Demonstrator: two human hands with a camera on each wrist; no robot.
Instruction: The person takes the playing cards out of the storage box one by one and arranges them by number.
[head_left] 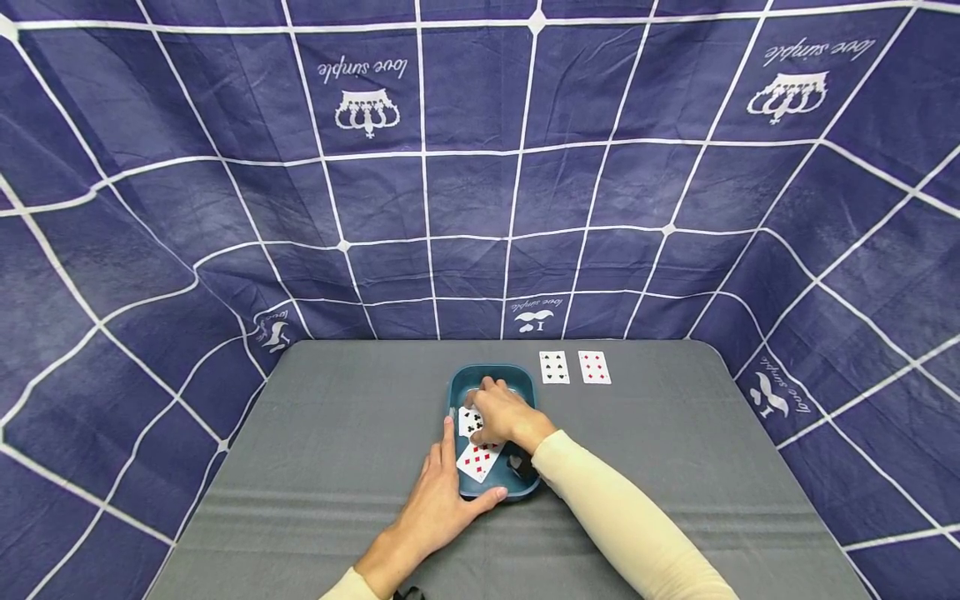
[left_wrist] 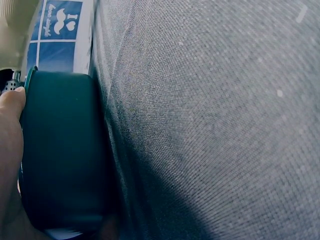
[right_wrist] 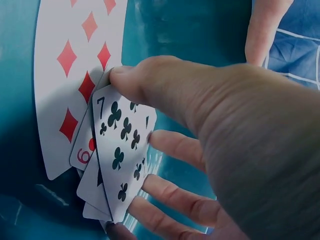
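Observation:
A teal plastic basin stands on the grey table with playing cards inside. In the head view my left hand rests against its near left corner, fingers straight along the left wall and thumb over the near rim. The left wrist view shows that thumb on the rim. Inside the basin, my right hand pinches a small fanned stack of cards by its edges, between thumb and fingers. A seven of clubs tops this stack. A diamonds card lies partly beneath it, face up.
Beyond the basin's right side, a black-suited card and a diamonds card lie face up, side by side. Blue patterned cloth hangs around the back and sides of the grey tabletop.

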